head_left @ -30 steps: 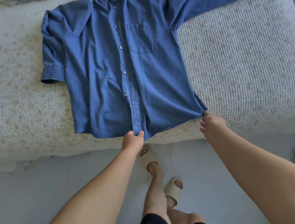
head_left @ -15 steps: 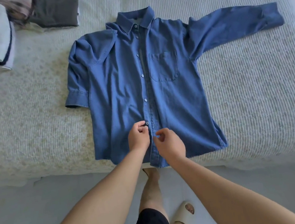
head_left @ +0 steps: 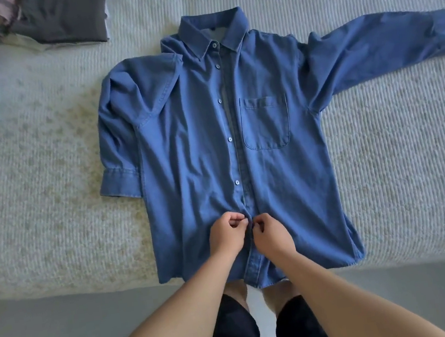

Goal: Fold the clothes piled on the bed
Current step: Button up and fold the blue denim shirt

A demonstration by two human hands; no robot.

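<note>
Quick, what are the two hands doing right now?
Left hand: fingers curled, pinching the blue shirt at its button strip.
Right hand: fingers curled, pinching the same strip from the other side.

Blue denim shirt (head_left: pixel 199 154): front up, flat on the bed, collar at 12 o'clock, hem at 6 hanging slightly past the mattress edge. Chest pocket right of the placket. Placket gapes along the middle. Sleeve at 9 o'clock folded down along the body, cuff low; sleeve at 3 o'clock stretched out sideways, cuff rolled.
</note>
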